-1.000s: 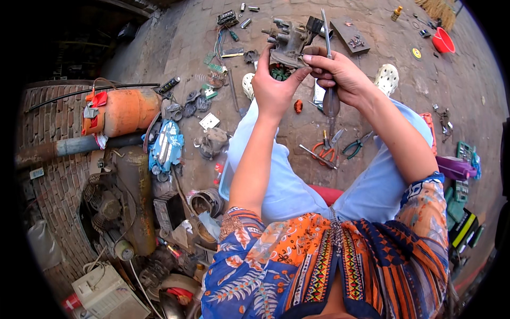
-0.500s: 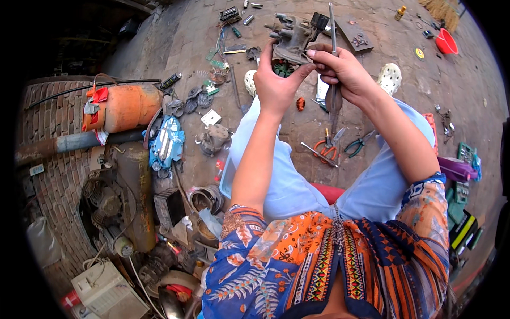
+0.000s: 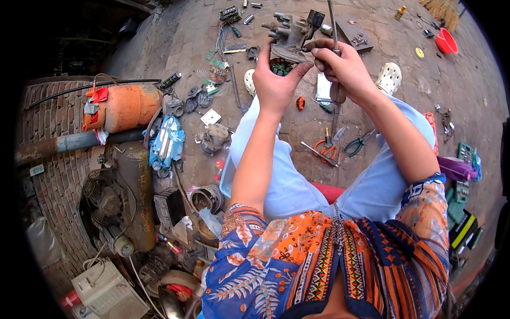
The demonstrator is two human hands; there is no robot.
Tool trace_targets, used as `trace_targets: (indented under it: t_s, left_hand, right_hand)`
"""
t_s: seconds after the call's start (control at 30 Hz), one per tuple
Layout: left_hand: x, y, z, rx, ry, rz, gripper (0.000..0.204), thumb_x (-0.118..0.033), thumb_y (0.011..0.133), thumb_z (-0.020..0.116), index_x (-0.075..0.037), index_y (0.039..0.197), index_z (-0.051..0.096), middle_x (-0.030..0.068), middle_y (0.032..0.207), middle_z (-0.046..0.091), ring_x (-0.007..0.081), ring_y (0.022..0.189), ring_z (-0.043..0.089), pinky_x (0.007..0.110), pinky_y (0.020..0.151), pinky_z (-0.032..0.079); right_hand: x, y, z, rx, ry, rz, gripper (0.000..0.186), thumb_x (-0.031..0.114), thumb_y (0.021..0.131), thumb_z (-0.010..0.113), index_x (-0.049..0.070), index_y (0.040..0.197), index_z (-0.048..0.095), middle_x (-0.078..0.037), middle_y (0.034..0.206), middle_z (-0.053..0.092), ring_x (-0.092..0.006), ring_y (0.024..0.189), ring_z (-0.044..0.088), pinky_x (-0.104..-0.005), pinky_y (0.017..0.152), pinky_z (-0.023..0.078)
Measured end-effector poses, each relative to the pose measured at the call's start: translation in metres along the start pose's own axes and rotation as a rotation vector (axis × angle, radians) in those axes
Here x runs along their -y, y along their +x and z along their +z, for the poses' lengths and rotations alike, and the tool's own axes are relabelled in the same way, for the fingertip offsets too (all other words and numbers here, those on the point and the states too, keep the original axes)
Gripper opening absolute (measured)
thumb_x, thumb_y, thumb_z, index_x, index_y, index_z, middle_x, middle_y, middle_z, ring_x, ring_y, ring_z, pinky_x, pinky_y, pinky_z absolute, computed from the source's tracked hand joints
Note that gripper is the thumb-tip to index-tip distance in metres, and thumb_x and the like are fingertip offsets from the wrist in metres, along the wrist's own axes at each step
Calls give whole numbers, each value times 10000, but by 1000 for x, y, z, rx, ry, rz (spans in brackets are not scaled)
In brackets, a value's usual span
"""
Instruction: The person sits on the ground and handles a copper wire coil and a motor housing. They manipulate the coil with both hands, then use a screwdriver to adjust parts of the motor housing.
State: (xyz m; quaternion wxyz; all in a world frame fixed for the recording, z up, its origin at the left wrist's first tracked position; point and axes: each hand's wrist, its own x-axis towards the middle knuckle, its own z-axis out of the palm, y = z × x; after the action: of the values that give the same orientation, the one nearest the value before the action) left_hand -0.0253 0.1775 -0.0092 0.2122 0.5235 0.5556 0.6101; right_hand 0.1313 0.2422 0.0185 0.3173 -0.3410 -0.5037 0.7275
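Note:
My left hand (image 3: pixel 275 87) is wrapped round the lower side of a grey, dirty cast-metal part (image 3: pixel 290 41) with several stubby posts. Dark green pieces (image 3: pixel 281 67) show beneath it, between thumb and fingers. My right hand (image 3: pixel 344 69) is closed round a long screwdriver (image 3: pixel 333 24), its shaft pointing away from me and its handle reaching toward my lap. The right thumb and forefinger meet close to the part's right edge; whether they pinch a small piece there cannot be made out. A black block (image 3: pixel 315 19) juts from the part's upper right.
On the brick ground between my legs lie orange-handled scissors (image 3: pixel 325 150), pliers (image 3: pixel 359 143) and an orange-red coil (image 3: pixel 300 103). A metal box (image 3: pixel 357 38) stands beyond my hands. Left are an orange gas cylinder (image 3: pixel 125 108) and scrap parts; a red bucket (image 3: pixel 447 41) lies far right.
The metal part has tilted slightly in my left hand. My right hand and the screwdriver have shifted a little, and the handle now sits slightly farther right.

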Motion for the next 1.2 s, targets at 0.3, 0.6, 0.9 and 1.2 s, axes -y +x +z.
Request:
trace_targets:
  t_s: [0.3, 0.6, 0.9, 1.2]
  left_hand:
    - [-10, 0, 0, 15, 62, 26, 658, -190, 699, 843, 51, 1206, 498, 85, 972, 663, 127, 865, 622, 256, 770, 501]
    - [-11, -1, 1, 33, 65, 21, 662, -185, 703, 838, 51, 1219, 494, 89, 961, 664, 124, 867, 617, 250, 765, 494]
    - [-1, -1, -7, -18, -376, -447, 353, -399, 893, 621, -66, 976, 538, 48, 688, 576, 140, 518, 547, 241, 413, 412]
    - [18, 4, -35, 85, -843, -532, 504, -573, 853, 570, -94, 1013, 563, 97, 756, 526, 193, 587, 470, 249, 463, 396]
  right_hand:
    - [0, 1, -3, 88, 141, 75, 184, 234, 864, 668, 64, 886, 601, 37, 672, 529, -20, 517, 384, -188, 462, 274]
    - [-2, -2, 3, -51, -62, -125, 199, 184, 827, 692, 28, 926, 618, 19, 694, 567, -42, 581, 488, -213, 505, 359]
    - [-11, -2, -8, -98, -355, -307, 219, 137, 790, 671, -17, 939, 629, -26, 668, 612, -71, 626, 582, -231, 573, 451]
    - [-70, 0, -76, 83, -794, 110, 226, 157, 735, 666, -53, 813, 646, -100, 672, 633, -141, 651, 614, -286, 612, 481]
